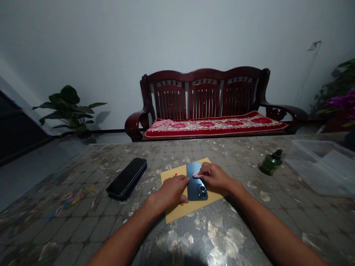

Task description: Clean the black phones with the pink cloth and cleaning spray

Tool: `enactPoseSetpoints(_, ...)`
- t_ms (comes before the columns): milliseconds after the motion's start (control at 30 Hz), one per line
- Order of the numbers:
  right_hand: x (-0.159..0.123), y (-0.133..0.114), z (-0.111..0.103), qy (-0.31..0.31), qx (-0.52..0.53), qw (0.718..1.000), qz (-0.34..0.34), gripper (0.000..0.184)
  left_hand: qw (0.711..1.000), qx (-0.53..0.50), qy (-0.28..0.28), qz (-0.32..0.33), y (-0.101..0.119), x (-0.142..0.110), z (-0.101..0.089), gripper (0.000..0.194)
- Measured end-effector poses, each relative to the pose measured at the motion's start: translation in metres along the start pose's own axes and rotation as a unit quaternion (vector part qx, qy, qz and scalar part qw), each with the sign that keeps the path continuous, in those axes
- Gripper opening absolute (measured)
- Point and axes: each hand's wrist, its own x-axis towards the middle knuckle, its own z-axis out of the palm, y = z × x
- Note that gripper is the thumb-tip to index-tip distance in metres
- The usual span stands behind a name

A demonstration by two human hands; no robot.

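Observation:
A blue phone (195,184) lies back up on a yellow envelope (187,210) in the middle of the patterned table (116,229). My left hand (172,192) rests on the envelope with its fingers curled against the phone's left edge. My right hand (213,178) lies over the phone's right side and pinches a small pink piece (196,176) against the phone's back. What the pink piece is I cannot make out.
A dark phone stack (127,183) lies to the left. Several coloured rubber bands (72,197) are scattered further left. A green bottle (270,163) lies on its side at the right, beside a transparent plastic box (324,168). A wooden bench (206,105) stands behind the table.

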Motion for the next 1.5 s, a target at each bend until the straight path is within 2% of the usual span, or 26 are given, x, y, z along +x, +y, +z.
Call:
enactPoseSetpoints(100,-0.001,-0.001,-0.001,-0.018,0.036,0.999,0.007,0.031,0.999,0.043,-0.027,-0.007,0.003,0.009,-0.017,0.040)
enactPoseSetpoints(167,0.000,0.001,-0.001,-0.006,0.050,0.999,0.023,0.032,0.997,0.076,-0.031,-0.004,0.005,0.018,-0.026,0.039)
enactPoseSetpoints(300,0.001,0.008,0.000,-0.008,0.113,0.992,0.052,0.034,0.993,0.098,-0.047,0.043,0.003,0.041,-0.035,0.069)
enactPoseSetpoints(433,0.001,0.010,0.000,-0.028,0.151,0.986,0.063,0.031,0.976,0.136,-0.072,0.154,0.001,0.067,-0.037,0.101)
enactPoseSetpoints(533,0.000,0.009,-0.002,-0.036,0.159,0.984,0.073,0.031,0.962,0.156,-0.090,0.204,0.003,0.081,-0.042,0.111)
enactPoseSetpoints(633,0.000,0.009,-0.004,-0.029,0.143,0.987,0.074,0.032,0.959,0.159,-0.101,0.212,0.003,0.087,-0.048,0.112)
enactPoseSetpoints(733,-0.001,0.012,-0.004,-0.002,0.120,0.990,0.079,0.033,0.972,0.134,-0.091,0.171,-0.001,0.084,-0.052,0.108)
enactPoseSetpoints(833,0.000,0.015,-0.003,0.036,0.094,0.990,0.099,0.034,0.982,0.124,-0.067,0.122,-0.009,0.074,-0.051,0.093)
enactPoseSetpoints(1033,0.003,0.010,-0.006,0.110,0.059,0.983,0.136,0.031,0.993,0.114,-0.012,0.027,-0.015,0.048,-0.034,0.062)
enactPoseSetpoints(1167,0.002,0.003,-0.006,0.101,0.024,0.988,0.115,0.028,0.993,0.106,0.013,-0.052,-0.003,0.029,-0.021,0.056)
enactPoseSetpoints(1367,-0.006,0.000,0.000,0.094,-0.047,0.991,0.080,0.022,0.982,0.098,0.064,-0.148,0.026,0.010,-0.004,0.054)
enactPoseSetpoints(1500,-0.011,-0.007,-0.001,0.084,-0.105,0.988,0.080,0.022,0.977,0.102,0.078,-0.170,0.032,0.002,0.002,0.053)
